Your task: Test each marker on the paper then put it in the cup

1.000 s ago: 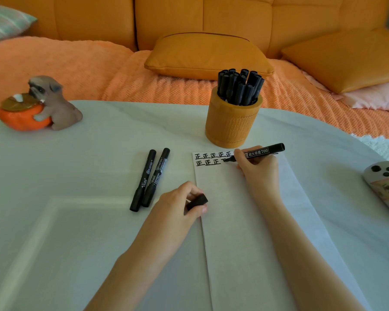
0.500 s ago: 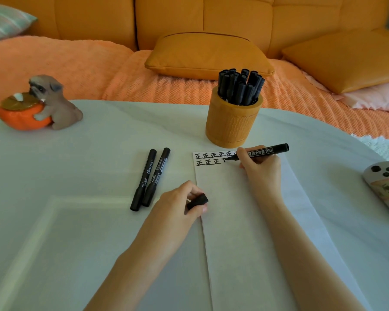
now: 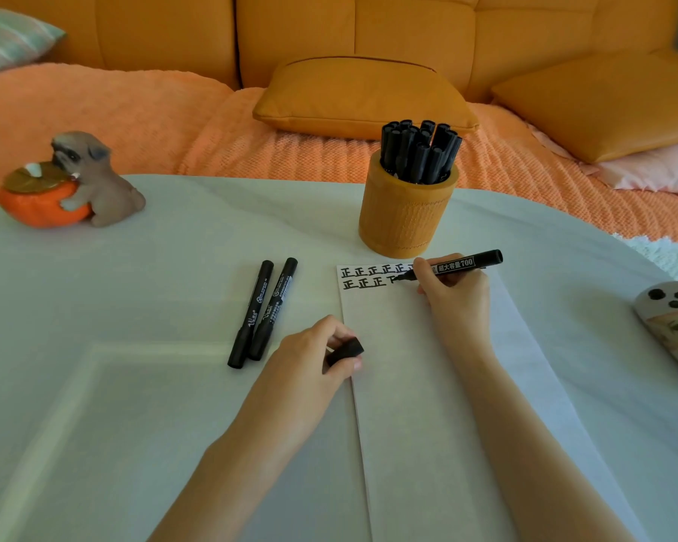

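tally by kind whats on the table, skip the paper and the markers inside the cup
Capped markers lying flat: 2
Uncapped marker, right hand: 1
Loose cap, left hand: 1
Cup: 1
Dog figurine: 1
Painted object, right edge: 1
Total: 7

on the white table [image 3: 173, 287], at far left, a grey dog figurine [image 3: 94, 178] leans on an orange bowl [image 3: 40, 209]. at the right edge lies a grey object with black dots [image 3: 674, 326], partly cut off. behind stands an orange sofa [image 3: 165, 29] with a knitted blanket [image 3: 134, 123], a mustard cushion [image 3: 361, 95] and a pink pillow [image 3: 654, 170].
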A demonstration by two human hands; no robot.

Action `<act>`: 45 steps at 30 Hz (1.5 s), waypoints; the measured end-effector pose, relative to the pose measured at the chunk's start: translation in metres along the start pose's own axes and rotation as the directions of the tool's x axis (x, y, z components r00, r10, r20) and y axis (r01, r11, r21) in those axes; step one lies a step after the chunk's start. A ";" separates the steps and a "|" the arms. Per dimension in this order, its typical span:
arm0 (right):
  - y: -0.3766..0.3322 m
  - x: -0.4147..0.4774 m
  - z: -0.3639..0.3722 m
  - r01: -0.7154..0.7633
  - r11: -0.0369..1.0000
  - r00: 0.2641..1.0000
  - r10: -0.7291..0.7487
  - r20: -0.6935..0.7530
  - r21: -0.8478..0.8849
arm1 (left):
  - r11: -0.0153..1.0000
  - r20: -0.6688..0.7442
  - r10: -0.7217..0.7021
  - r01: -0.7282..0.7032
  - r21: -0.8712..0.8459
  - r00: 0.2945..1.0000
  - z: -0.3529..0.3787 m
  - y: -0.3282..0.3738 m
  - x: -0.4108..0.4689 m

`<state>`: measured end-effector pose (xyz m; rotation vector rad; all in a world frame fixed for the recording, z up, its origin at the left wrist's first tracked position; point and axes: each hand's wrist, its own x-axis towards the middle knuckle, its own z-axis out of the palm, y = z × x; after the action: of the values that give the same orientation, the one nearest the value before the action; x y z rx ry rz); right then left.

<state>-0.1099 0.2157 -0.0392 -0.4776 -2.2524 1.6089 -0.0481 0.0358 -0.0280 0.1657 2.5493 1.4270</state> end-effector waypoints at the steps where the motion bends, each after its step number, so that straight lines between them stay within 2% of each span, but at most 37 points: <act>1: 0.000 0.000 0.000 -0.001 1.000 1.000 0.001 0.002 0.013 | 1.000 0.000 0.001 -0.001 0.002 1.000 0.000 0.000 0.000; 14: 0.000 -0.001 0.001 0.013 1.000 0.999 -0.012 0.052 -0.022 | 1.000 0.003 0.009 -0.009 0.011 1.000 0.000 0.000 0.001; 38: 0.002 0.000 0.002 0.017 0.999 0.999 -0.015 0.048 -0.052 | 1.000 -0.002 -0.007 0.007 0.010 1.000 0.001 -0.001 0.002; 45: 0.002 0.000 0.002 0.024 0.998 1.000 -0.024 0.008 -0.049 | 1.000 -0.002 -0.008 0.008 -0.004 1.000 0.001 -0.001 0.002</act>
<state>-0.1104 0.2145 -0.0413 -0.4560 -2.2993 1.5492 -0.0497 0.0365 -0.0294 0.1530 2.5459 1.4295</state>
